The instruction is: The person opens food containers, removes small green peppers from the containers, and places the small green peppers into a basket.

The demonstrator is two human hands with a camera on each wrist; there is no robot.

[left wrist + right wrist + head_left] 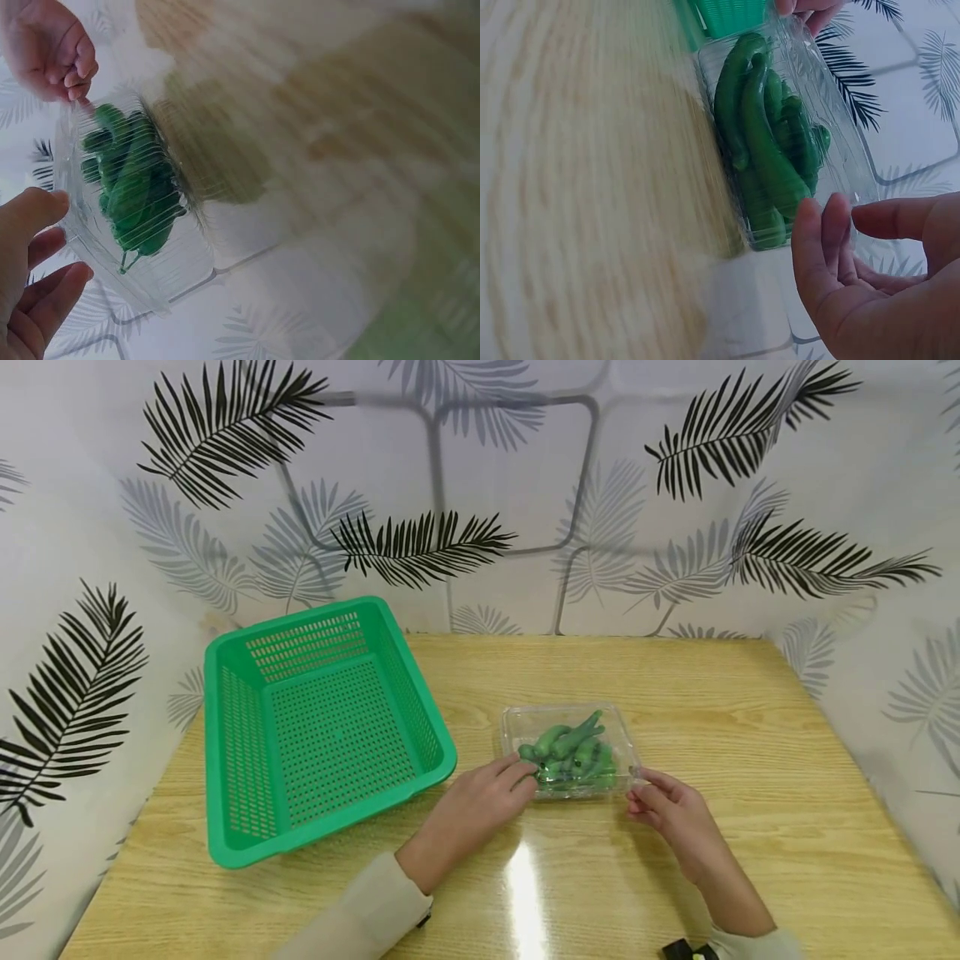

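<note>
Green peppers [573,743] lie piled in a clear plastic box [840,112] on the table, right of the basket. My left hand [491,797] is at the box's front left corner; in the left wrist view its thumb [49,204] and fingers hold the clear rim. At the front right corner, my right hand [678,814] pinches the edge between thumb and fingertips [836,202]. Long curved peppers [761,127] show through the ribbed wall in the right wrist view.
A green plastic basket [326,839] with a perforated floor stands on the wooden table [720,710] at the left. Behind the table hangs a leaf-patterned cloth [510,593], which also runs along both sides.
</note>
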